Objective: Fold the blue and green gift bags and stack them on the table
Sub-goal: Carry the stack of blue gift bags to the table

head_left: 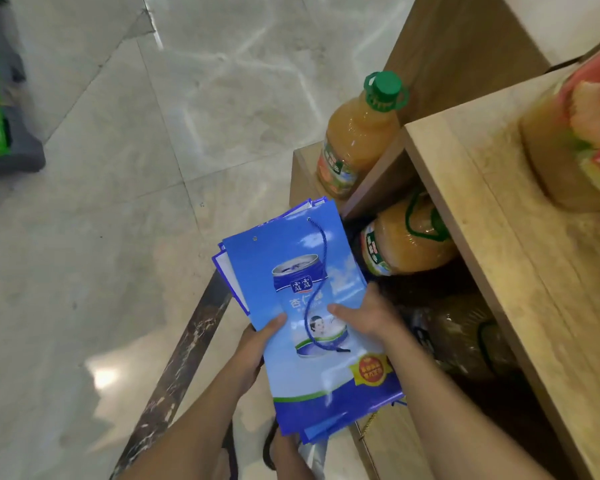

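between left hand and right hand lies one blue-bag stack.

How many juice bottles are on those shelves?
3: green-capped bottle on the low ledge, second bottle under the top board, third bottle on it, right. Shadow below may hide another.

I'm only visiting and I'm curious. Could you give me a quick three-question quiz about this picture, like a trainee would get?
1. True or false: the left hand and the right hand both hold the stack of blue gift bags.
2. What colour is the cap of the upright juice bottle? A red, B green, C white.
3. Fill in: the top bag's handle is a blue ____.

Key: 1 true; 2 B; 3 cord.
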